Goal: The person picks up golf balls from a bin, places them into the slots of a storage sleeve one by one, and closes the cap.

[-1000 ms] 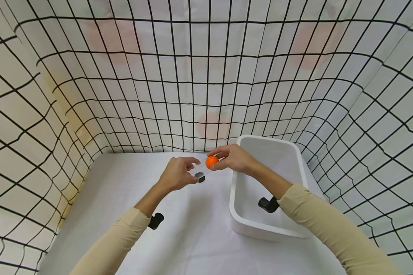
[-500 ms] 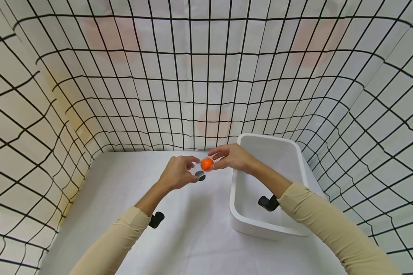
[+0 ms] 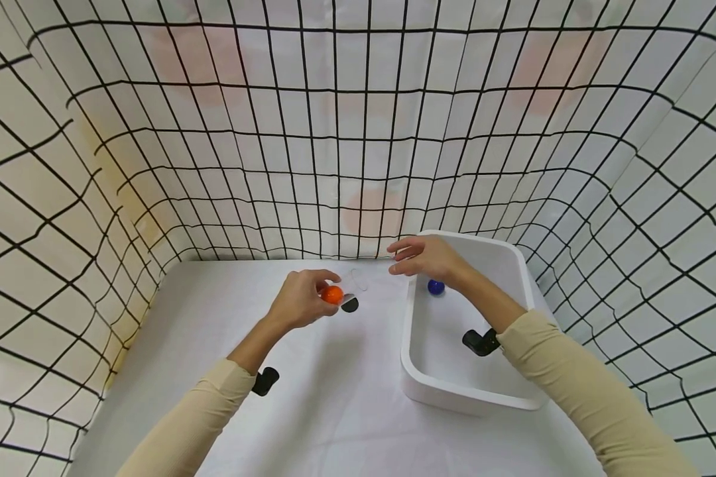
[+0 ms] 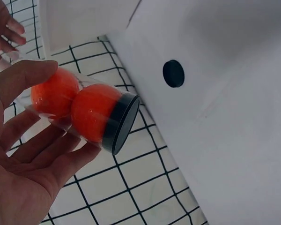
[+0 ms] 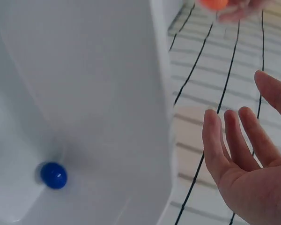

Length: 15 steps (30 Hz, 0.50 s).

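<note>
My left hand (image 3: pixel 298 301) grips a clear plastic tube (image 4: pixel 80 79) over the table. Inside the tube, two orange balls (image 4: pixel 94 112) sit one against the other, down at its black end (image 4: pixel 122 124). In the left wrist view, the thumb lies on one side of the tube and the fingers curl under the other. A flat black disc, like a cap (image 4: pixel 173 73), lies on the table. My right hand (image 3: pixel 432 258) hovers by the bin's far left rim, its fingers spread and holding nothing.
A white bin (image 3: pixel 404 331) stands on the right of the white-covered table (image 3: pixel 334 411). One blue ball (image 5: pixel 54 175) lies inside it. Black netting (image 3: pixel 364 139) rises behind the table and on both sides. A black wrist camera (image 3: pixel 265 381) shows beside the left sleeve.
The orange ball has passed from the right fingertips into the tube in the left hand. The right hand has drawn away to the right, bringing the blue ball in the bin into view.
</note>
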### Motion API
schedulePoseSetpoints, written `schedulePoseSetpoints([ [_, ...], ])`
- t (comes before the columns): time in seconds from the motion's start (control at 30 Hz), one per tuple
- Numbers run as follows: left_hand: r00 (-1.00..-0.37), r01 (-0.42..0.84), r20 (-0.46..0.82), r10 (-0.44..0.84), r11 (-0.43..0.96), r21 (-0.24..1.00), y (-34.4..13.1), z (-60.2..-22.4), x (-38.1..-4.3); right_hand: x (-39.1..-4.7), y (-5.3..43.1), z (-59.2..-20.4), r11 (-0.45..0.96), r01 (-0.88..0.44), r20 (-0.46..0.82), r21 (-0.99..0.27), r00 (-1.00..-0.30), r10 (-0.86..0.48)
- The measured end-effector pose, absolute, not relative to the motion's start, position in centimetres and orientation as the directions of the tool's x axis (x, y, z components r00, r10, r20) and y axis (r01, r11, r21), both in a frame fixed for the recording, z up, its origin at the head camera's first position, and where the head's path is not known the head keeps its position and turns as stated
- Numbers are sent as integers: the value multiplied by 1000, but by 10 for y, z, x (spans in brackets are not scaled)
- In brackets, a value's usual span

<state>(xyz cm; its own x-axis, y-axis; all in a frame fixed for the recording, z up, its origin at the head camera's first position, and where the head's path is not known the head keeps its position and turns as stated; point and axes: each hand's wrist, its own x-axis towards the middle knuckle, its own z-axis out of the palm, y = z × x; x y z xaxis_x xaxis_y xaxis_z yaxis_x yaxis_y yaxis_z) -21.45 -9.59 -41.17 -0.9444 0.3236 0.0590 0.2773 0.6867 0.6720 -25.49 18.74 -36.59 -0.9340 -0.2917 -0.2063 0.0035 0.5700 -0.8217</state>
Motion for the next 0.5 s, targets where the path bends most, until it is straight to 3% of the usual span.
schedulePoseSetpoints([
  [0.5,-953,246,33,300,707,663,-114,-413,-214,-275,257,-400,605,120,-233,-787,-966,-112],
])
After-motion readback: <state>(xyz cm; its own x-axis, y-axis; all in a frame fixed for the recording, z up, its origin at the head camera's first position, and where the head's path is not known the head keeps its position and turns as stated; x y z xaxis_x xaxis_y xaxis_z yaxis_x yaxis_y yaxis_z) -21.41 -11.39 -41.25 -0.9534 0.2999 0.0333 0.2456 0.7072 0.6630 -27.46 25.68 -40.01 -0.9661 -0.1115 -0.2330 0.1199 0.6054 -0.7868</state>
